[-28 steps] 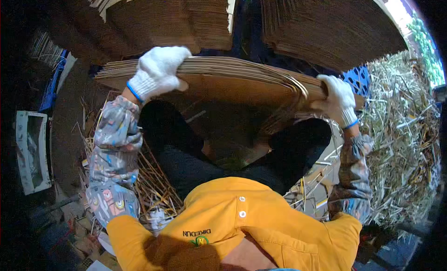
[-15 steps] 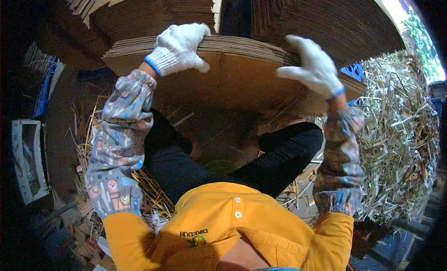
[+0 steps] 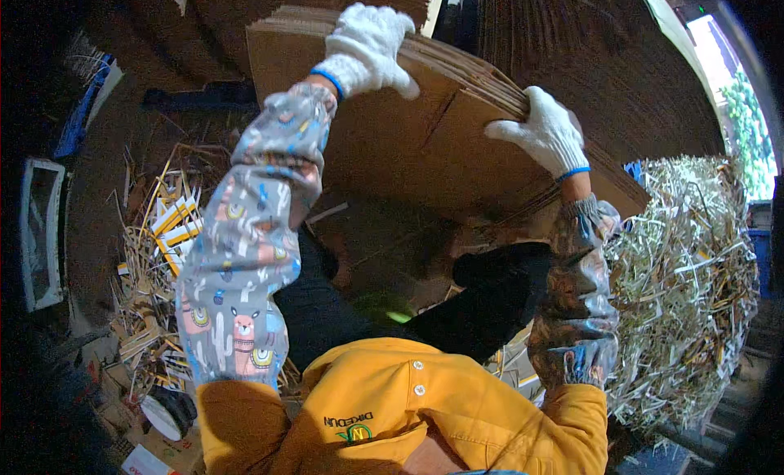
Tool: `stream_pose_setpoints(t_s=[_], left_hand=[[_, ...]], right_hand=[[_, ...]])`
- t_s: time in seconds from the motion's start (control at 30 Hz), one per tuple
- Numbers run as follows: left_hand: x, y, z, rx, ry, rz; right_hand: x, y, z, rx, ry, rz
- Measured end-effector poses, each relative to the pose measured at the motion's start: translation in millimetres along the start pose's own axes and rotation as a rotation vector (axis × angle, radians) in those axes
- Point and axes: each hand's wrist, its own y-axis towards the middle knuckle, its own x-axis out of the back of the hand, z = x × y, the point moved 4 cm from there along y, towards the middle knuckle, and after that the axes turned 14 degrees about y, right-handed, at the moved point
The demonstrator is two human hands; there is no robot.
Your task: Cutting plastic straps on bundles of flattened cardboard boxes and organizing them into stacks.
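With white-knit-gloved left hand (image 3: 365, 52), clamped on flat brown cardboard stack (image 3: 408, 128); about white-knit-gloved right hand (image 3: 549, 136), well apart, cannot tell firmness. Better to press evenly between hands.

matt cardboard sheets (image 3: 384, 136), fuzzy knit gloves (image 3: 361, 54), smooth cloth sleeves (image 3: 245, 246), matt cloth shirt (image 3: 457, 393), rough papery shreds (image 3: 686, 287)

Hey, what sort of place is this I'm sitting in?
Probably a cardboard workshop or a waste-paper recycling area, though I can't tell which. Tall cardboard stacks stand ahead, a big heap of shreds rises on the right, and loose strips lie on the left.
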Motion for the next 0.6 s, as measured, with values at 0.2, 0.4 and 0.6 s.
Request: stream_pose_setpoints(t_s=[0.2, 0.4, 0.6], left_hand=[[-1, -4, -9, -0.003, -0.099, -0.001], [2, 8, -6, -0.019, -0.092, 0.116], [2, 0, -4, 0.003, -0.136, 0.047]], right_hand=[[-10, 29, 49, -0.023, -0.127, 0.027], [-25, 29, 58, -0.012, -0.097, -0.054], [-32, 25, 71, 0.052, -0.072, -0.111]])
